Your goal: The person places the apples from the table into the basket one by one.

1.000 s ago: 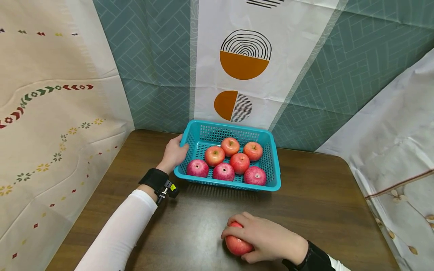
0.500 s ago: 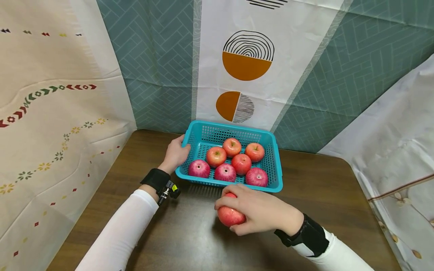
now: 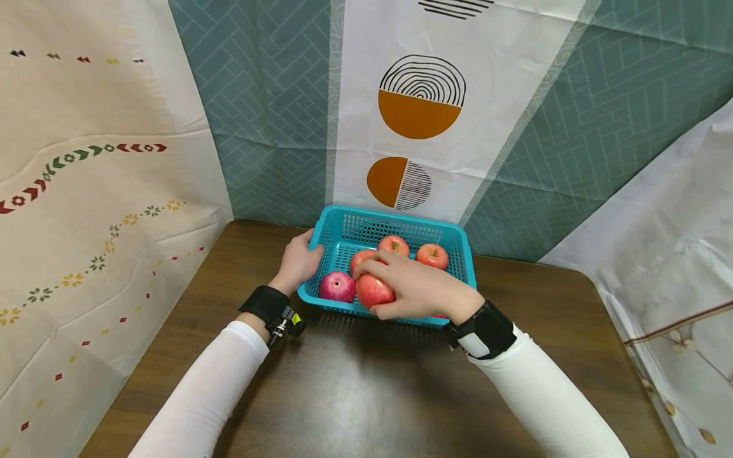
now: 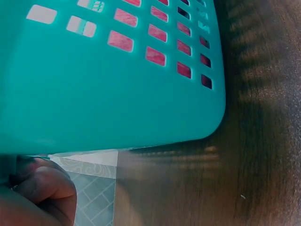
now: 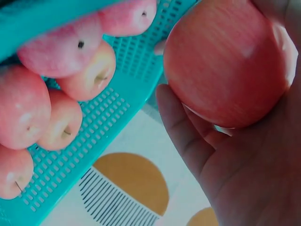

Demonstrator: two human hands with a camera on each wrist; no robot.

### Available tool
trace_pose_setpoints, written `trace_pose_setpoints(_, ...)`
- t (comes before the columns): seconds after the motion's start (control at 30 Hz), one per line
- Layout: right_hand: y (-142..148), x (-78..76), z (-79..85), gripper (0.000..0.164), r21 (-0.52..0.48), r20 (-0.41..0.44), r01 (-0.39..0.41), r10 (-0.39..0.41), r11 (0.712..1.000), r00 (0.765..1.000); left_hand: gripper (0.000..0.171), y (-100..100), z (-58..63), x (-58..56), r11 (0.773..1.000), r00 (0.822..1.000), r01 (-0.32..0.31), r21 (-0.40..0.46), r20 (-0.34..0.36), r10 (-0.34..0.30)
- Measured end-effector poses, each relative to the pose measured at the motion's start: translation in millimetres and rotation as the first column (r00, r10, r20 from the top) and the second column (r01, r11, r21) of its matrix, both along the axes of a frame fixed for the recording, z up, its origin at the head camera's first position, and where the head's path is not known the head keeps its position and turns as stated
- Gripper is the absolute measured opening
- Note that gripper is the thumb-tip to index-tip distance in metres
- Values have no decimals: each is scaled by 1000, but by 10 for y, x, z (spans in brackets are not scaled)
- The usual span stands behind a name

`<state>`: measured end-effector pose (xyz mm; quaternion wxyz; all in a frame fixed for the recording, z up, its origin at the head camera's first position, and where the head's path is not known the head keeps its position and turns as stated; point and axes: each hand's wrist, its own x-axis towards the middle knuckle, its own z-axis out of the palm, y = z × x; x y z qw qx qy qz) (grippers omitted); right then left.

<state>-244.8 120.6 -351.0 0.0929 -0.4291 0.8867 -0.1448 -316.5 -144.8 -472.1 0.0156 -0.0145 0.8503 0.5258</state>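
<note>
A red apple [image 3: 375,291] is gripped in my right hand [image 3: 420,284], held over the front part of the blue plastic basket [image 3: 395,220]. The right wrist view shows that apple [image 5: 228,63] large, with fingers and thumb around it. My left hand [image 3: 299,257] grips the basket's left rim; in the left wrist view its curled fingers [image 4: 47,188] show beside the basket wall [image 4: 108,103]. Several apples lie in the basket, among them a dark pink one [image 3: 337,287] at the front left and a paler one [image 3: 432,256] at the right. My right hand hides some of them.
The basket stands on a brown wooden table [image 3: 343,394], close to the back edge. Behind it hangs a patterned green and white cloth [image 3: 275,127]. A cream cloth [image 3: 103,242] borders the left side and a white one [image 3: 676,267] the right.
My right hand has lifted the apple off the table and carried it forward until it is over the basket. My left hand stays on the basket's rim.
</note>
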Motion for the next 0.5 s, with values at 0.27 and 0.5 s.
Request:
trace_pose_setpoints(0.27, -175, -426, 61, 59, 70, 56, 124, -128, 990, 990, 53, -1, -8, 10, 1000, 1000, 6, 5, -10, -6)
trace_pose_setpoints(0.5, -320, -728, -10, 67, 100, 86, 185, -194, 978, 977, 50, 3, -12, 3, 1000, 1000, 6, -5, -27, -7)
